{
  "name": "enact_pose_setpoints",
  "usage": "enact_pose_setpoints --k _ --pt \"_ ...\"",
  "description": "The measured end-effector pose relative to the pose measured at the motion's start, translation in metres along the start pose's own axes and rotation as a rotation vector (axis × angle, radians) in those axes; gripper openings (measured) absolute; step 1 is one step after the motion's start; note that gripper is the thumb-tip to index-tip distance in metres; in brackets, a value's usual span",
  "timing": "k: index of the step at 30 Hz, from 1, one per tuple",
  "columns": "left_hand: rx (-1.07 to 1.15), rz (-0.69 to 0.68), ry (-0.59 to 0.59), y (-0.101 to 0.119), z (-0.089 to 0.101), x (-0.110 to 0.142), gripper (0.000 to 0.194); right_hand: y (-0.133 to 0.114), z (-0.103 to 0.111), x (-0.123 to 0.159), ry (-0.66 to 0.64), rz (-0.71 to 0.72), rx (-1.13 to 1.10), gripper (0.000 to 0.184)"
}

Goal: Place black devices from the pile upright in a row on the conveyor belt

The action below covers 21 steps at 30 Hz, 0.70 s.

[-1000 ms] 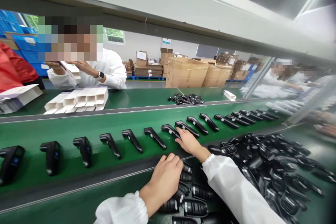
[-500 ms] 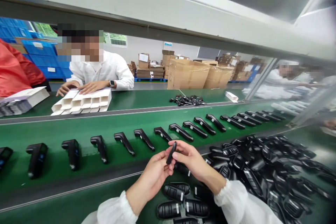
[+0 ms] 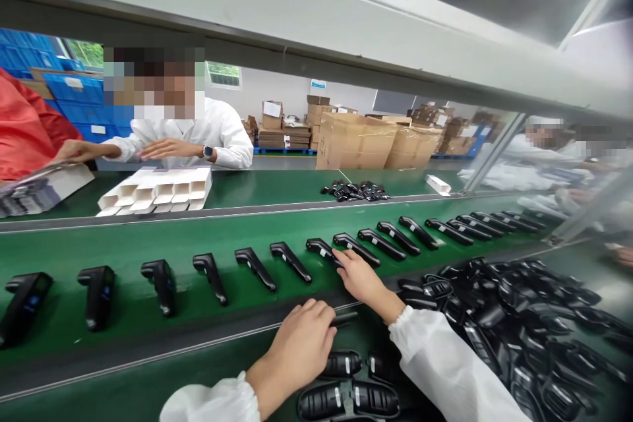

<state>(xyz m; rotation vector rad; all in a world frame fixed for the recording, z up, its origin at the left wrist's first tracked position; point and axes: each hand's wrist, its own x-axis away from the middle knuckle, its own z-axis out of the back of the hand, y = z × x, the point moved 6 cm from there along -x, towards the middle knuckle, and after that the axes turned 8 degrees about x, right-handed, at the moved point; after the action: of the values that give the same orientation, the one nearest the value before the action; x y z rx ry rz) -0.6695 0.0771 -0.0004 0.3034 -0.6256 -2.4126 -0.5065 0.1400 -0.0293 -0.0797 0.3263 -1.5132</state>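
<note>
My right hand reaches onto the green conveyor belt, fingers stretched out and fingertips resting on a black handheld device in a long row of the same devices. My left hand hovers over the near bench with its fingers curled down on a thin black cover that sticks out past its fingertips. More black covers lie just under that hand. Both my arms wear white sleeves.
A heap of black covers fills the bench to my right. Across the belt a person in white handles white cartons; a small pile of black parts lies there. Cardboard boxes stand behind. A grey shelf beam runs overhead.
Half a second ago both hands held a thin black piece together above the bench edge. Now my right hand has gone out to the belt and my left has dropped to the bench.
</note>
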Motion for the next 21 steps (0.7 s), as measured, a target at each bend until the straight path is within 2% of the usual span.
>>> enact_pose_setpoints --k 3,7,11,14,16,19,21 --pt "0.192 0.103 0.063 -0.017 0.017 0.012 0.010 0.009 0.006 0.003 0.005 0.011 0.015 0.051" --pt "0.407 0.212 0.112 -0.031 0.033 0.021 0.006 0.024 0.026 0.013 0.035 -0.020 -0.081 0.044" --pt "0.593 0.220 0.138 -0.029 0.037 0.018 0.004 0.041 0.042 0.032 0.132 -0.137 -0.433 0.035" --pt "0.610 0.254 0.098 -0.028 0.037 0.018 0.011 0.052 0.042 0.053 0.138 -0.213 -0.627 0.051" --pt "0.620 0.282 0.053 -0.030 0.036 0.020 0.017 0.054 0.044 0.068 0.071 -0.191 -0.509 0.053" --pt "0.649 0.310 -0.010 -0.035 0.033 0.023 0.024 0.055 0.056 0.081 -0.026 -0.107 -0.157 0.037" --pt "0.657 0.329 -0.033 -0.038 0.031 0.022 0.028 0.061 0.065 0.078 -0.066 -0.096 -0.062 0.029"
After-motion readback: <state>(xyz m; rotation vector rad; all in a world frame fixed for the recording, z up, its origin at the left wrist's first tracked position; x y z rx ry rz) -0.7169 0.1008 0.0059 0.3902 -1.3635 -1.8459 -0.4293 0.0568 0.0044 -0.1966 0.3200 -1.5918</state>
